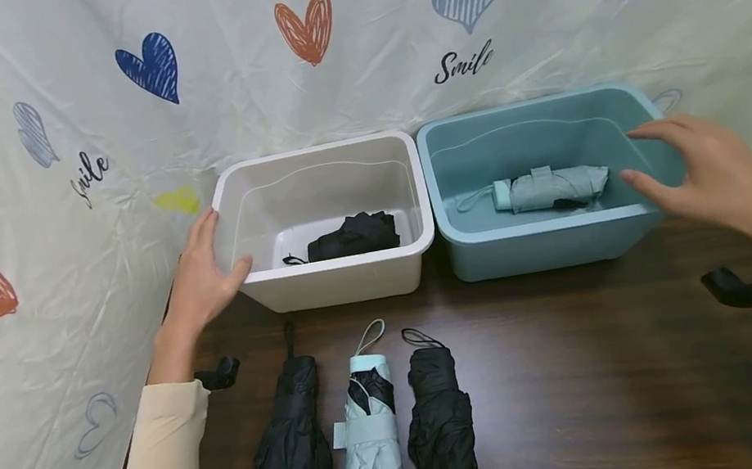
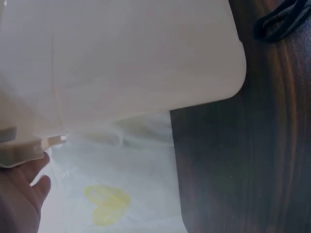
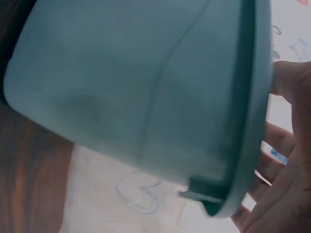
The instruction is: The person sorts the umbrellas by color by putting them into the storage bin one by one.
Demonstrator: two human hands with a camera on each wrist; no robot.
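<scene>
My left hand (image 1: 201,284) is at the left end of a beige plastic bin (image 1: 339,284), its fingers and thumb spread along the rim. In the left wrist view, the fingertips of that hand meet the rim from outside. A folded black umbrella (image 1: 354,236) lies inside this bin. At the right end of a blue bin (image 1: 536,251) is my right hand (image 1: 711,166), thumb and fingers apart at the rim. The right wrist view has this hand's fingers beside the blue rim (image 3: 255,121). Inside the blue bin lies a folded pale green umbrella (image 1: 551,188).
In front of the bins, a black umbrella (image 1: 292,427), a pale green umbrella (image 1: 371,426) and another black umbrella (image 1: 439,415) lie in a row on the dark wooden table (image 1: 595,380). Behind and left hangs a white sheet (image 1: 231,84) printed with hearts.
</scene>
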